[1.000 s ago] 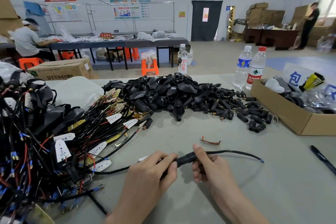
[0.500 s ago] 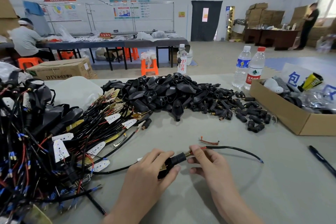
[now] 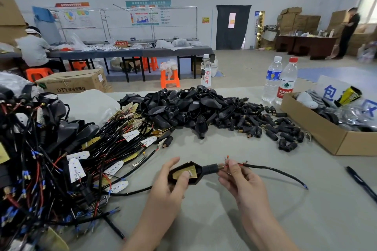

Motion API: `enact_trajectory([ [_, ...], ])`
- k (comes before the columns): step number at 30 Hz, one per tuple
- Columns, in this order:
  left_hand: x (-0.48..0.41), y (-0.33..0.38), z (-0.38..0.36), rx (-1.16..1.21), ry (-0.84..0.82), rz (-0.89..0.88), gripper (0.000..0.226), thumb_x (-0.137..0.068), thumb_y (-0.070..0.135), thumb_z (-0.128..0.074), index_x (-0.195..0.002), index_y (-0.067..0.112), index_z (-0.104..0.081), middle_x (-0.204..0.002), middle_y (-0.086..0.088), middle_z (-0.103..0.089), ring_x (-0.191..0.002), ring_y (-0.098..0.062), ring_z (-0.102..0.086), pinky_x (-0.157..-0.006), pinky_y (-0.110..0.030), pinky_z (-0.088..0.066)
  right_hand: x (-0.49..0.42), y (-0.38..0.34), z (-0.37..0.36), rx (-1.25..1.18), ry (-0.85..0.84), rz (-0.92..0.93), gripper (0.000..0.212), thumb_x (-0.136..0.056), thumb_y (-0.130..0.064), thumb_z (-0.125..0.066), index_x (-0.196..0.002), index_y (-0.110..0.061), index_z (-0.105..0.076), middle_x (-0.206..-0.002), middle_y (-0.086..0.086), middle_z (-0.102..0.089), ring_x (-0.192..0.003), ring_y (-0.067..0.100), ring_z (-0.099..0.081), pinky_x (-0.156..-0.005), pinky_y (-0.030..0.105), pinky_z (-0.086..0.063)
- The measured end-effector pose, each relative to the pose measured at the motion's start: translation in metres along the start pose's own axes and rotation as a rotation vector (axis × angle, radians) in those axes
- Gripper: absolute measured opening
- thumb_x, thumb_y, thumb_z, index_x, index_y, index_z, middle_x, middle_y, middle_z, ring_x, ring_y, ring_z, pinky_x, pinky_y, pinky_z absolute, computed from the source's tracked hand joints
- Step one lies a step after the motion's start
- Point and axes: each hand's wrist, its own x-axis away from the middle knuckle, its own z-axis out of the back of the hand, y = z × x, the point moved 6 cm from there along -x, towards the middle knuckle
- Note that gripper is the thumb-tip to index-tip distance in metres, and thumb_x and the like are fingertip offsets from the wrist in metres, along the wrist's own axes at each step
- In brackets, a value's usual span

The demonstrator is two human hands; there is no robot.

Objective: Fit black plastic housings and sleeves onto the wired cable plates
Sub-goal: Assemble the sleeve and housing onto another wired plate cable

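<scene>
Black housing (image 3: 184, 173) — left hand's (image 3: 171, 184) grip

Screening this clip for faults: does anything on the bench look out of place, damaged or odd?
Nothing looks damaged or spilled. The left hand holds a black housing with its plate inside; the right hand pinches the red wires. Only strays: one sleeve lying apart from the sleeve pile, and a pen at far right.

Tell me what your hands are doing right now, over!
Left hand grips black housing, thumb on brass plate inside. Right hand pinches wires just past sleeve. Nothing blocking.
</scene>
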Motion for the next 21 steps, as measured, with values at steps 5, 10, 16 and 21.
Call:
enact_trajectory([
  [5,0.004,-0.003,0.014,0.547,0.124,0.218,0.03,-0.094,0.001,-0.062,-0.12,0.015,-0.058,-0.076,-0.009,-0.073,-0.063,-0.02,-0.062,-0.053,-0.025,-0.05,0.017,-0.005,-0.022,0.018,-0.044,-0.009,0.039,-0.073,-0.038,-0.071,-0.091,-0.004,-0.072,-0.085,0.011,-0.076,-0.08,0.022,-0.075,-0.057,0.023,-0.057],
  [10,0.007,0.003,0.071,0.581,0.237,0.251,0.011,-0.094,0.002,-0.06,-0.103,0.007,-0.064,-0.08,-0.013,-0.07,-0.057,-0.016,-0.059,-0.05,-0.028,-0.048,0.049,-0.006,-0.081,0.09,-0.21,-0.091,0.042,-0.071,-0.046,-0.068,-0.097,-0.013,-0.074,-0.09,0.003,-0.077,-0.083,0.026,-0.075,-0.056,0.031,-0.058],
  [16,-0.004,0.056,0.204,0.354,0.443,0.111,0.013,-0.096,0.019,-0.061,-0.085,0.013,-0.066,-0.066,0.003,-0.066,-0.049,-0.006,-0.055,-0.046,-0.021,-0.049,0.109,-0.005,-0.187,0.397,-0.735,-0.298,0.038,-0.095,-0.041,-0.057,-0.111,-0.009,-0.068,-0.107,0.009,-0.073,-0.078,0.022,-0.073,-0.061,0.033,-0.061],
  [21,-0.043,0.132,0.309,-0.143,0.495,0.042,0.022,-0.092,0.036,-0.062,-0.085,0.016,-0.068,-0.075,-0.002,-0.064,-0.058,-0.016,-0.054,-0.061,-0.029,-0.044,0.132,-0.015,-0.238,0.459,-0.951,-0.175,0.024,-0.102,-0.028,-0.051,-0.116,-0.016,-0.067,-0.1,0.002,-0.072,-0.073,0.015,-0.069,-0.063,0.028,-0.059],
])
